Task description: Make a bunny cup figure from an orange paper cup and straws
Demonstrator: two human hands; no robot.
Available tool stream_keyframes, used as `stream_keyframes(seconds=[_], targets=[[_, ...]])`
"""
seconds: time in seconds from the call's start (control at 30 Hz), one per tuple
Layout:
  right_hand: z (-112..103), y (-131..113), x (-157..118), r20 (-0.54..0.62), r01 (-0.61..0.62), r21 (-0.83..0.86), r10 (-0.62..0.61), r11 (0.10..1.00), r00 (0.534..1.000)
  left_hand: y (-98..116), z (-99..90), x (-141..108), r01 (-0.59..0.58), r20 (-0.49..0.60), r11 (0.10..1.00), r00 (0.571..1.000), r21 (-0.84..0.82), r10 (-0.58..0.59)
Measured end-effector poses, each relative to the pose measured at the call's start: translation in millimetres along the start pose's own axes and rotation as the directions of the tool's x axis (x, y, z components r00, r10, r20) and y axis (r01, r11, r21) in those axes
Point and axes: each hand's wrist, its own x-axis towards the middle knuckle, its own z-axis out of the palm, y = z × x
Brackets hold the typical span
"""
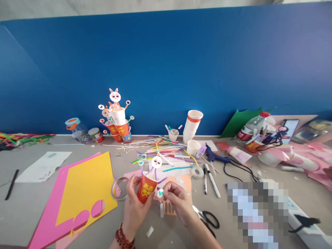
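My left hand [137, 204] is wrapped round a red paper cup [147, 187] with yellow lettering, held slightly tilted. A white paper rabbit face [157, 161] stands above the cup's rim on purple stems. One purple arm at the left ends in a small white disc [140, 163] with a green mark; another purple stem [163, 180] sticks out to the right, with no disc visible at its end. Between the thumb and fingers of my right hand [177, 199] is a small white disc [160, 193] with a green mark, just right of the cup.
Scissors [207, 218] and markers [213, 181] lie to the right, near a blue glue gun [218, 157] with its cord. Yellow card [88, 186] and a tape roll [119, 188] are at left. Finished-looking cup figures [119, 119], colored sticks [155, 145] and stacked cups [192, 126] stand or lie behind.
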Motion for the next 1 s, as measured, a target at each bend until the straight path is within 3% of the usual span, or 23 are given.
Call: stream_keyframes(seconds=[0.1, 0.3, 0.43, 0.53, 0.63, 0.77, 1.0], targets=[[0.2, -3.3, -2.7, 0.013, 0.045, 0.016, -0.046, 0.999, 0.999, 8.9, 2.1, -3.0, 0.094, 0.063, 0.98, 0.994, -0.176, -0.084], [-0.5, -11.9, -8.3, 0.073, 0.066, 0.028, -0.068, 0.997, 0.995, 28.8, -1.7, -4.4, 0.203, 0.194, 0.939, 0.969, -0.278, -0.152], [0.1, -21.3, -12.1, 0.095, 0.068, -0.012, -0.067, 0.998, 0.993, 36.0, -2.2, -5.4, 0.283, 0.279, 0.85, 0.945, -0.445, -0.169], [0.1, -35.4, -16.1, 0.087, 0.126, -0.115, -0.116, 0.985, 0.989, 34.1, -3.3, -5.5, 0.315, 0.29, 0.825, 0.937, -0.469, -0.194], [0.9, -53.1, -22.1, 0.101, 0.245, -0.221, -0.228, 0.944, 0.968, 29.1, -5.3, -5.6, 0.299, 0.312, 0.842, 0.935, -0.449, -0.166], [4.3, -68.6, -28.5, 0.145, 0.36, -0.205, -0.335, 0.91, 0.931, 26.3, -7.0, -6.5, 0.225, 0.332, 0.853, 0.941, -0.47, -0.066], [3.0, -67.1, -25.4, 0.054, 0.375, -0.165, -0.371, 0.912, 0.927, 31.9, -8.3, -8.5, 0.19, 0.35, 0.815, 0.937, -0.548, 0.018]])
